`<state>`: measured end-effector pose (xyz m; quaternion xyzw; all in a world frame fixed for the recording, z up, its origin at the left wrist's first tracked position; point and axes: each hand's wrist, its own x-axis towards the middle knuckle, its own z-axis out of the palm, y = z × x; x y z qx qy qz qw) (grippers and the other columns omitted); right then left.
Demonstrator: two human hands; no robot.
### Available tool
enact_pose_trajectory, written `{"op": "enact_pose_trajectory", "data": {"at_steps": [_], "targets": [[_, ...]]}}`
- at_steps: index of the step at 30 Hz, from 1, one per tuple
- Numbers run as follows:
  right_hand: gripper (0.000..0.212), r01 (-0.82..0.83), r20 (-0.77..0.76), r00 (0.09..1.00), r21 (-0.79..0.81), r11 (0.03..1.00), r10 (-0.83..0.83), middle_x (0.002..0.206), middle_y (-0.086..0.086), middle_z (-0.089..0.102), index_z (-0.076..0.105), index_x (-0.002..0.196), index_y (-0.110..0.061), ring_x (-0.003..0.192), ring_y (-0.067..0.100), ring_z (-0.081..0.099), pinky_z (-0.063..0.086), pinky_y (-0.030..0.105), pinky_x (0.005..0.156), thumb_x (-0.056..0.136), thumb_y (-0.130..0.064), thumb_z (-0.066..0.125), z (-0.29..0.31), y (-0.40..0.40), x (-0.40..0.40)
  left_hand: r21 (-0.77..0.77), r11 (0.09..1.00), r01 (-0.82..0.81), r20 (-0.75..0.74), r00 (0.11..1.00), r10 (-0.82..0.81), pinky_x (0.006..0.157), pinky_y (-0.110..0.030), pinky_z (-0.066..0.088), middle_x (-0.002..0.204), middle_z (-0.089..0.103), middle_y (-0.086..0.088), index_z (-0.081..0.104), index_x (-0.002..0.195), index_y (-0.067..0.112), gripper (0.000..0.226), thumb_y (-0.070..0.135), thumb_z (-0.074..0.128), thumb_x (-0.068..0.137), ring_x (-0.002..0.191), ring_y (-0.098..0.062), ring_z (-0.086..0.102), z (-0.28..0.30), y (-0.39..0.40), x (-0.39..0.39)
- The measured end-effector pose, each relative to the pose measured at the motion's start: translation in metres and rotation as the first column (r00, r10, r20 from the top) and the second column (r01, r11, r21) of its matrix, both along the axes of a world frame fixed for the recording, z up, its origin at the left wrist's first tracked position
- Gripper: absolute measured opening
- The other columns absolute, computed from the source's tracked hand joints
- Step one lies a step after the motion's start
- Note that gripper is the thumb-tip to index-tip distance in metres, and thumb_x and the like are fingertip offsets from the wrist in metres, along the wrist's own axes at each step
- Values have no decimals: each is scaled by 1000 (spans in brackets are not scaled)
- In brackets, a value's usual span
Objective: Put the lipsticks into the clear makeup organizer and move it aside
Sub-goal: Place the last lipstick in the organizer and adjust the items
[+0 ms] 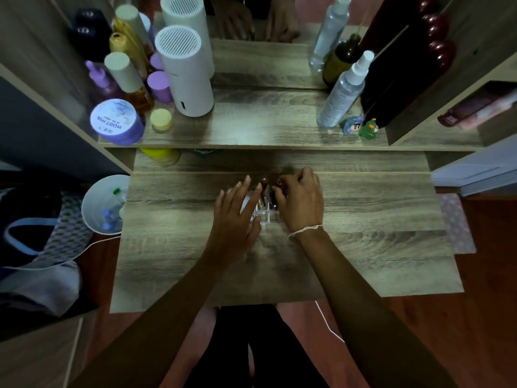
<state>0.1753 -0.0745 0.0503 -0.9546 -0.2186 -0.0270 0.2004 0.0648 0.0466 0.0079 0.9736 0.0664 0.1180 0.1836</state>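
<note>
A small clear makeup organizer [269, 215] stands in the middle of the wooden desk [363, 233], mostly covered by both hands. Several dark lipsticks [265, 189] stand upright in it, their tops showing between the hands. My left hand [236, 211] lies flat against the organizer's left side, fingers stretched out and together. My right hand [300, 200] curls over the organizer's right side, its fingertips pinched on the top of one lipstick [279, 182] at the back. The organizer's lower edge shows between my wrists.
A raised shelf behind holds a white cylinder device [186, 74], a purple jar [116, 121], bottles, a spray bottle [342, 91] and small figurines [361, 127]. A mirror stands at the back. A white bin [103, 205] sits left of the desk.
</note>
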Motion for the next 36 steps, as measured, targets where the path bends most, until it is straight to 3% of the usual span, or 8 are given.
{"op": "enact_pose_trajectory", "data": {"at_steps": [6,12,17,28,36], "targets": [[19,16,30,999,-68,998,-14,125,11,53,69,90,-19,113,30,49,43,43,86,76,-32,73,1,-2,3,48,999,4,143,990,-11,107,-53,34,125,64,-11,54,130,14,39,23,53,92,122,-28,52,6,-3,6],[21,-5,-40,999,-61,998,3,146,15,41,69,91,-18,141,34,26,26,53,109,78,-33,72,1,-3,7,75,997,-32,214,977,15,101,-58,39,101,73,-11,69,109,10,26,20,63,85,103,-30,66,19,-7,23],[22,2,-103,995,-61,998,-9,151,13,35,69,98,-21,145,33,17,17,55,115,80,-34,70,0,-3,10,72,997,-32,212,977,15,102,-57,37,98,73,-10,69,104,10,23,21,63,84,100,-28,67,21,-6,28],[24,-3,-147,989,-51,999,-5,149,14,37,69,102,-19,144,33,18,17,54,117,82,-32,69,3,-4,11,17,1000,-22,194,981,18,104,-56,37,100,71,-11,67,109,10,26,21,59,88,99,-29,65,19,1,26],[25,-11,-146,989,-20,1000,8,148,12,39,68,104,-20,144,33,20,17,55,116,81,-31,70,2,-6,8,-14,1000,-20,149,989,22,107,-55,34,106,70,-11,64,116,10,36,23,69,84,102,-27,65,16,-1,24]]}}
